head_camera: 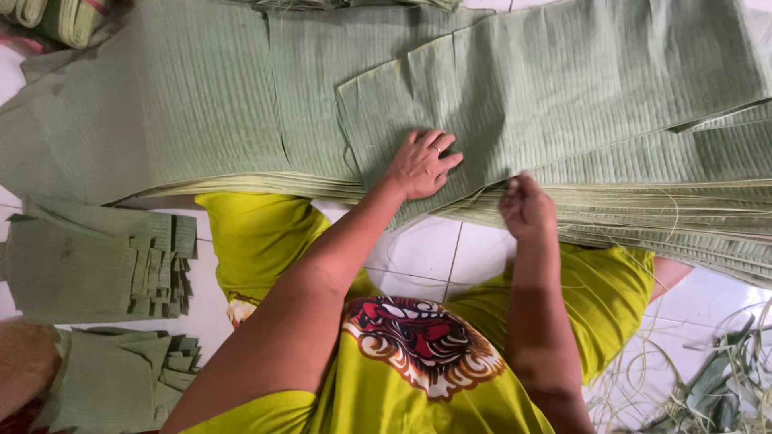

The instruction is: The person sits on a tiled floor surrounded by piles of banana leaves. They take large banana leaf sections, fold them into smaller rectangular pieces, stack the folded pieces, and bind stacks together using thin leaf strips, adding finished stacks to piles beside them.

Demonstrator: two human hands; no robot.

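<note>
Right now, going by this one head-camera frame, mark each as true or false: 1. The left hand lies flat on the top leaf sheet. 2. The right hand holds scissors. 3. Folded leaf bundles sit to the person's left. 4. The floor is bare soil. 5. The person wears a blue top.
1. True: the left hand presses palm-down on the top banana leaf sheet.
2. False: the right hand holds no tool; its fingers are at the near edge of the leaf stack.
3. True: folded leaf bundles lie on the left.
4. False: the floor is white tile.
5. False: the garment is yellow-green with a red printed design.
</note>
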